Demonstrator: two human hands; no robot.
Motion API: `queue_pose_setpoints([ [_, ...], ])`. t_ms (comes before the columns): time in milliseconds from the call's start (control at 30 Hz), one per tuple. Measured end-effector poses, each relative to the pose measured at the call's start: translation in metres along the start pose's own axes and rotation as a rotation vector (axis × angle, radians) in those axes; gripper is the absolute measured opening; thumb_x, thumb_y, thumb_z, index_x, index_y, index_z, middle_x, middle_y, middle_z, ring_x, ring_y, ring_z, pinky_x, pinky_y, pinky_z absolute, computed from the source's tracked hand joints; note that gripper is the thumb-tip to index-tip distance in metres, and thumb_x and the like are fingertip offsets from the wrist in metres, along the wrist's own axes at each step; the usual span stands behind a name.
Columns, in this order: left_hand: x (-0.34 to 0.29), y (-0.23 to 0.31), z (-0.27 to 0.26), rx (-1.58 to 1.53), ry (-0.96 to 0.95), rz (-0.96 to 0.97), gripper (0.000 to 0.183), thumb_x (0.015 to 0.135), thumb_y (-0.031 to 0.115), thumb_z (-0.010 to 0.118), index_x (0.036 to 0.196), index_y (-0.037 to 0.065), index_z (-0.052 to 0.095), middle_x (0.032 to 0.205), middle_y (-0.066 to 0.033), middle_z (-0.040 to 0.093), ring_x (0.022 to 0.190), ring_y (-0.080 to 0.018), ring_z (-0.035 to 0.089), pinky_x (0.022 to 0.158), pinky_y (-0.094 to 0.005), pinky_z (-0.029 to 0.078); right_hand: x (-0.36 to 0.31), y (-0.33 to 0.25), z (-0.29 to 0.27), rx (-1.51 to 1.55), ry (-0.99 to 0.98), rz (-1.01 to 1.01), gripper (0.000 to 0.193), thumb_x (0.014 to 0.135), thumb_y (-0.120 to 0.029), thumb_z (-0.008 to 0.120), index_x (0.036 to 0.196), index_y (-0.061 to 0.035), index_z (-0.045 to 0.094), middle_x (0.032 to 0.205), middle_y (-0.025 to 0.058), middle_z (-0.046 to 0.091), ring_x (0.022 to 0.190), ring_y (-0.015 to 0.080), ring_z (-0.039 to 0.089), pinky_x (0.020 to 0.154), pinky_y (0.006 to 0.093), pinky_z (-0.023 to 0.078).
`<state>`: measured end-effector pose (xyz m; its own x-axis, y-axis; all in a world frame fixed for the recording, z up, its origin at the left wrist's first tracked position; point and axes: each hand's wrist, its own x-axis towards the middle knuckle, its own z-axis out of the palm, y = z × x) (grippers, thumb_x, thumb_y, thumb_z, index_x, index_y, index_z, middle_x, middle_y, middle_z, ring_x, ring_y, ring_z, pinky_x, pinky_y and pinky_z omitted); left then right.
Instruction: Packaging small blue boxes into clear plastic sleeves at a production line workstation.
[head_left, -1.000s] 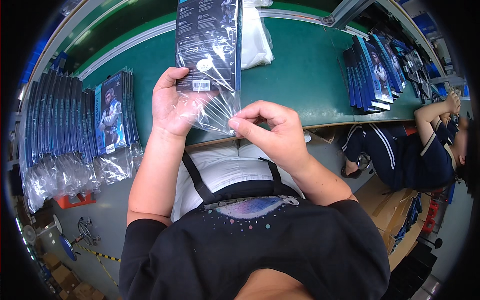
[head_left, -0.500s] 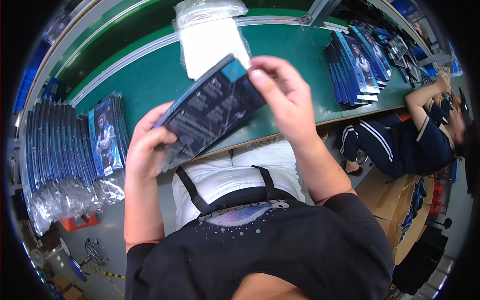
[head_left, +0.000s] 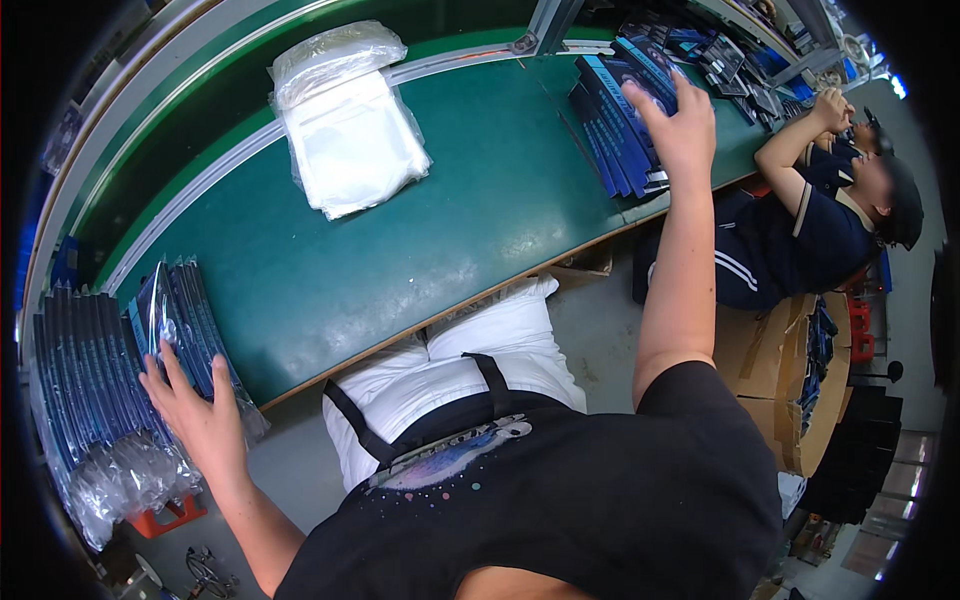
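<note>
At the left end of the green table stands a row of dark blue flat boxes in clear plastic bags [head_left: 90,370]. My left hand [head_left: 205,415] is over the near side of this row with its fingers spread, beside a bagged box leaning at the row's right. At the right, a fanned stack of unbagged dark blue boxes [head_left: 603,130] rests on the table. My right hand [head_left: 685,135] is over the stack's right side, thumb and fingers apart; whether the fingertips touch a box is unclear.
A pile of clear plastic bags [head_left: 360,150] lies at the back of the green table [head_left: 480,220]. Dark packages [head_left: 735,70] lie farther right. A co-worker in a dark shirt [head_left: 850,220] sits at the right, near an open cardboard carton [head_left: 770,390]. A red stool [head_left: 165,515] is at lower left.
The box that both hands held has left them; a bagged box now leans at the left row. My left hand moved left and down, my right hand right to the stack. The view shifted.
</note>
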<state>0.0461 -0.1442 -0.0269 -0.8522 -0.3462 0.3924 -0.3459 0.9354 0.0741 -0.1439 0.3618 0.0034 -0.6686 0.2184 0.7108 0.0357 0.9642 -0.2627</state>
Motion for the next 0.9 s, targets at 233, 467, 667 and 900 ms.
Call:
queue_pose_setpoints([
  [233, 0.034, 0.103, -0.003, -0.501, 0.013, 0.479, 0.036, 0.084, 0.010, 0.063, 0.119, 0.003, 0.060, 0.136, -0.0139, 0.048, 0.133, -0.0335, 0.037, 0.109, -0.0428, 0.028, -0.023, -0.006, 0.000, -0.127, -0.218, -0.043, 0.082, 0.066, -0.068, 0.067, 0.112, 0.0003, 0.066, 0.122, 0.0290, 0.054, 0.116, 0.0397, 0.050, 0.099, 0.0445, 0.040],
  [467, 0.076, 0.133, 0.070, -0.570, 0.000, 0.735, 0.026, 0.077, -0.002, 0.062, 0.102, 0.006, 0.067, 0.094, -0.0072, 0.063, 0.094, -0.0262, 0.058, 0.081, -0.0383, 0.046, -0.019, -0.055, -0.032, 0.066, -0.455, 0.114, 0.078, 0.063, -0.054, 0.076, 0.114, 0.0022, 0.062, 0.114, 0.0278, 0.057, 0.102, 0.0351, 0.059, 0.092, 0.0372, 0.045],
  [667, 0.079, 0.144, 0.057, -0.642, -0.035, 0.719, 0.021, 0.076, -0.002, 0.063, 0.096, 0.004, 0.068, 0.089, -0.0082, 0.060, 0.084, -0.0259, 0.058, 0.074, -0.0355, 0.048, -0.061, -0.075, -0.031, 1.739, -0.802, 0.534, 0.066, 0.086, -0.047, 0.060, 0.130, 0.0006, 0.045, 0.100, 0.0186, 0.059, 0.083, 0.0197, 0.061, 0.064, 0.0304, 0.052],
  [900, 0.085, 0.137, 0.054, -0.571, -0.015, 0.782, 0.015, 0.077, 0.003, 0.066, 0.092, 0.004, 0.069, 0.089, -0.0076, 0.061, 0.085, -0.0250, 0.059, 0.073, -0.0338, 0.048, -0.112, -0.104, 0.012, 2.023, -1.341, 0.794, 0.052, 0.092, -0.033, 0.054, 0.124, 0.0064, 0.044, 0.096, 0.0128, 0.059, 0.077, 0.0177, 0.058, 0.062, 0.0309, 0.052],
])
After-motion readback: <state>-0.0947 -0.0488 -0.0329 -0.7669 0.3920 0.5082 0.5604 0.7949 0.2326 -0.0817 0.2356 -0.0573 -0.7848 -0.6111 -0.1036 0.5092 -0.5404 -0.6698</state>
